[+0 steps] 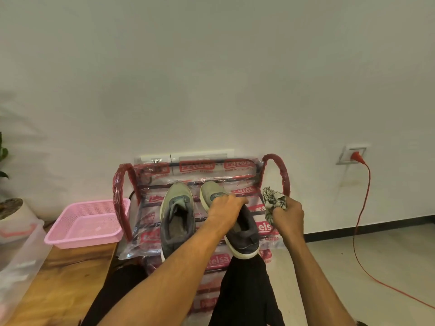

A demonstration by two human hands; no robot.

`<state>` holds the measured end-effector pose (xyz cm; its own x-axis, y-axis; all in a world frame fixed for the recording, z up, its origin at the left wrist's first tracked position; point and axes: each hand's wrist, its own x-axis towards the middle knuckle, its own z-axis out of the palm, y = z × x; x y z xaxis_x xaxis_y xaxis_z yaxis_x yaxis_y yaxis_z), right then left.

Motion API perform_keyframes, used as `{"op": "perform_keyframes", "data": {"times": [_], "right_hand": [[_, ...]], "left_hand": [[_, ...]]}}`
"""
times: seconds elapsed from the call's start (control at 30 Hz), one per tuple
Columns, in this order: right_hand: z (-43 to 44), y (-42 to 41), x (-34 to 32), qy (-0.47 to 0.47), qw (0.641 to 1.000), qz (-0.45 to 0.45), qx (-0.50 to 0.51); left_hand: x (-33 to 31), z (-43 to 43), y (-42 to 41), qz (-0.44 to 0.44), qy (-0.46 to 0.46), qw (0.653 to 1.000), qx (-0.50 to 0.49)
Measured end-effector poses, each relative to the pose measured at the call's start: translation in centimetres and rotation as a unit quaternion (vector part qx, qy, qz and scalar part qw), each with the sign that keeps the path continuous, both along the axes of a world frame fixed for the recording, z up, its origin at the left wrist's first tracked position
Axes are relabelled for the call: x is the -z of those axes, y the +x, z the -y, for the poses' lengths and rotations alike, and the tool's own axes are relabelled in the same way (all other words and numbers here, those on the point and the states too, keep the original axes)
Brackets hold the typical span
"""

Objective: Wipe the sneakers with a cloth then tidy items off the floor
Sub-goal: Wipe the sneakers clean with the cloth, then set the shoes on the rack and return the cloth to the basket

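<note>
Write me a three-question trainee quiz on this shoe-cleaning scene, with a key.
1. True or false: the right hand holds the cloth.
2. What does the left hand hold? A) a brush B) a sneaker C) a bottle
3. Fill in: the red cord is plugged into the wall ____.
Key: 1 true; 2 B; 3 socket.
</note>
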<state>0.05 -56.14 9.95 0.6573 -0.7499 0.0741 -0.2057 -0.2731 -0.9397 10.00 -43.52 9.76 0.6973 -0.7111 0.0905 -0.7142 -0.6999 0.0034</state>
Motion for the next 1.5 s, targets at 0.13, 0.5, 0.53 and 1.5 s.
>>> {"op": "perform_keyframes", "data": {"times": [0.13,0.5,0.53,1.5], "right_hand": [[-0.1,0.3,0.8,0.009,1.000,-0.023,-0.008],[-1.8,0.8,0.5,-0.003,0.999,-0.023,-0.048],[-2.1,0.9,0.5,-0.008,0.998,-0.024,-0.051],[-9.4,4.2,-7.5,-0.132,0.974,0.062,-0.171]], "left_hand": [[-0.3,0.0,0.2,0.015,-0.002,1.000,0.015],[-1.8,-3.5,0.7,0.047,0.053,0.997,0.021],[-1.8,-3.8,0.8,0.047,0.050,0.998,0.016],[-7.0,-18.4,2.6,-0.026,-0.176,0.977,-0.117]]}}
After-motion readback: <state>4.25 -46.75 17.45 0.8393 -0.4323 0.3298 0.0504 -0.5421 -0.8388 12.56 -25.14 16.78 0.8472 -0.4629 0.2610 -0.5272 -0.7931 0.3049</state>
